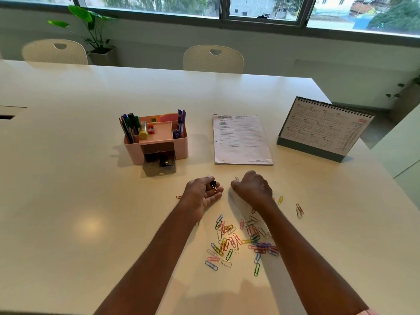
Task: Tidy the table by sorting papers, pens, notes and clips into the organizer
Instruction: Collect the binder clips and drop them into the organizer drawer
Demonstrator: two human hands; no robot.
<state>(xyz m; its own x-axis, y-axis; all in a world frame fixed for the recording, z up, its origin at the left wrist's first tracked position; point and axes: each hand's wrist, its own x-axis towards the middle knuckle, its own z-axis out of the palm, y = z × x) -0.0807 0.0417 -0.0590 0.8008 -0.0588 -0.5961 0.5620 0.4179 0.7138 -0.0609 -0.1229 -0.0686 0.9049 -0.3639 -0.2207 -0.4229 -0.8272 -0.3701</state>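
- Binder clip (pixel 213 185) sits in left hand (pixel 203 193), grip curled round it, palm up like a tray.
- Right hand (pixel 253 189) grip curled; contents cannot be told.
- Paper clips (pixel 238 242) at six o'clock of hands; organizer (pixel 156 137) at eleven.
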